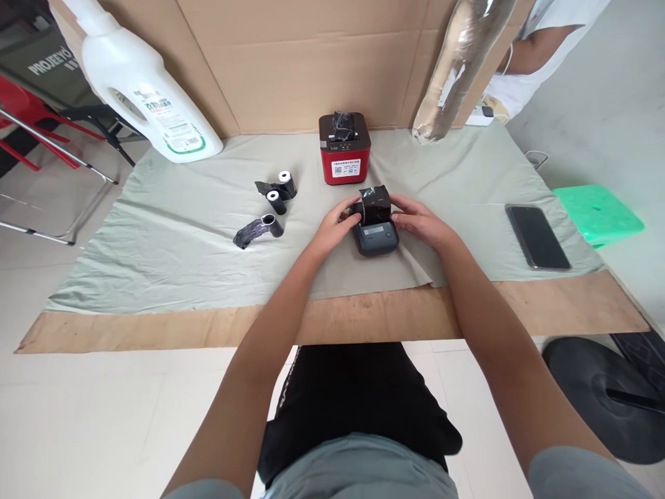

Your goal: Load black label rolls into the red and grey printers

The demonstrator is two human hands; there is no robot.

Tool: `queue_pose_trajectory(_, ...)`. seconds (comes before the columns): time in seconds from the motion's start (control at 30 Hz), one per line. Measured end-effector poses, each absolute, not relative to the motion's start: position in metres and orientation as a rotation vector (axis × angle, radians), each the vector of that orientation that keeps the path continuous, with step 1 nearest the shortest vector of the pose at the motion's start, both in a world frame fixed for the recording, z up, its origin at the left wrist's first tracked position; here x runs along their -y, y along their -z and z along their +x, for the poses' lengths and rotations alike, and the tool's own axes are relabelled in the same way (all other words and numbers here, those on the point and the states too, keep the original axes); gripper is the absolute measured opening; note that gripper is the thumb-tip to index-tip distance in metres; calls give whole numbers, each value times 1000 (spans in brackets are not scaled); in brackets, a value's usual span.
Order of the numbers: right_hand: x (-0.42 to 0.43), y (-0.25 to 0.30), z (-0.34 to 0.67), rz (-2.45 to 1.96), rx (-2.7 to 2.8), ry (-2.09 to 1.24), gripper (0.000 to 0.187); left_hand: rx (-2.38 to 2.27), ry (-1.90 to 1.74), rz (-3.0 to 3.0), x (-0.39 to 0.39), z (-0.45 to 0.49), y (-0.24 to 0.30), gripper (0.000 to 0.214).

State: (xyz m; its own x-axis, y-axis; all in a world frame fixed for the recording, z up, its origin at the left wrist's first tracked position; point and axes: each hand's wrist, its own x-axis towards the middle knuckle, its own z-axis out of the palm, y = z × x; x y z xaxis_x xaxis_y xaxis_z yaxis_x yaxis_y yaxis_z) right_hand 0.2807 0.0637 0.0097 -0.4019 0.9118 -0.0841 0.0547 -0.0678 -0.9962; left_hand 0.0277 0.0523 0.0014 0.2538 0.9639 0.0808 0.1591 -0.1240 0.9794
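A small dark grey portable label printer rests on the cloth near the table's front edge. A glossy black piece, looking like a paper roll with a loose strip, stands up at its back; whether it sits inside the printer is hidden. My left hand grips the printer's left side, thumb along its edge. From the right, my right hand closes on the other side with thumb and fingers. Behind them stands a red and black receipt printer with crumpled black film on top.
Left of my hands lie black-wrapped paper rolls, one with a trailing strip. A white detergent bottle leans at the back left against cardboard. A phone lies right, near a green stool. Another person's arm shows back right.
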Motion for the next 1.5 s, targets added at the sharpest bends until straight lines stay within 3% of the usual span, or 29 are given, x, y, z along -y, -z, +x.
queue_pose_trajectory(0.3,-60,-22,270,-1123,1513,-1543,49,-1032,-865,1365,-55,24,-12,70)
queue_pose_trajectory(0.53,-65,-25,267,-1252,1468,-1623,72,-1146,-676,1307,-53,22,-28,70)
queue_pose_trajectory(0.67,-64,-20,262,-1224,1452,-1510,78,-1121,-723,1315,-52,22,-26,71)
queue_pose_trajectory(0.97,-49,-24,254,-1227,1447,-1451,46,-1100,-795,1334,-47,23,-17,69)
queue_pose_trajectory(1.2,-48,-20,256,-1220,1411,-1425,47,-1087,-798,1346,-46,22,-16,77)
queue_pose_trajectory(1.37,-49,-12,259,-1018,1572,-1150,18,-1073,-814,1372,-43,21,-16,81)
queue_pose_trajectory(1.5,-52,-7,259,-961,1584,-1026,33,-1082,-832,1346,-44,23,-16,70)
